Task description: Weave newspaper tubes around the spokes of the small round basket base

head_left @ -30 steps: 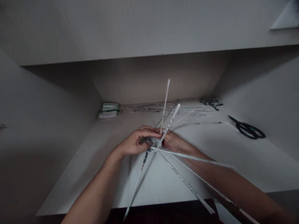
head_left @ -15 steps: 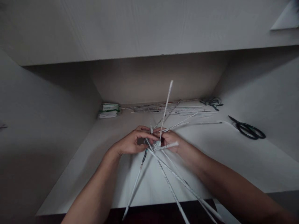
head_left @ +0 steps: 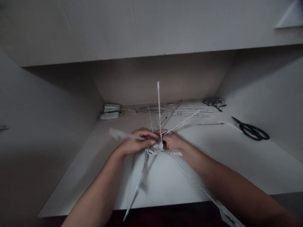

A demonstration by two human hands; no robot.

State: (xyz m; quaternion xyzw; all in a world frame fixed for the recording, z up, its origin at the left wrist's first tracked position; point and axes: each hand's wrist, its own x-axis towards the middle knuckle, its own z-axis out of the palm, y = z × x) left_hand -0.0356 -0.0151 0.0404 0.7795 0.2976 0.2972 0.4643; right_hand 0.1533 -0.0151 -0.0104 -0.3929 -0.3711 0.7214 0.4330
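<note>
Between my two hands is a small woven piece [head_left: 155, 147] made of rolled paper sticks, with long ends sticking out all round. My left hand [head_left: 139, 141] grips its left side, thumb lying across the weave. A blurred paper stick [head_left: 121, 134] passes over that hand toward the left. My right hand [head_left: 172, 141] pinches the right edge; some of its fingertips are hidden behind the work. One upright paper stick [head_left: 159, 107] rises from the middle. Another long stick [head_left: 136, 195] slants down to the front left, and one more [head_left: 196, 183] runs to the front right.
Loose paper sticks [head_left: 170, 110] lie along the back of the white surface. Left of them sits a white packet with a green band [head_left: 111, 112]. At the right are black-handled scissors [head_left: 253, 130] and a dark-handled item [head_left: 214, 102]. A white panel [head_left: 151, 28] overhangs above.
The front sticks have left the middle; one now sweeps left over my left hand, blurred. The upright stick has tilted leftward to near vertical. My hands stay in almost the same place.
</note>
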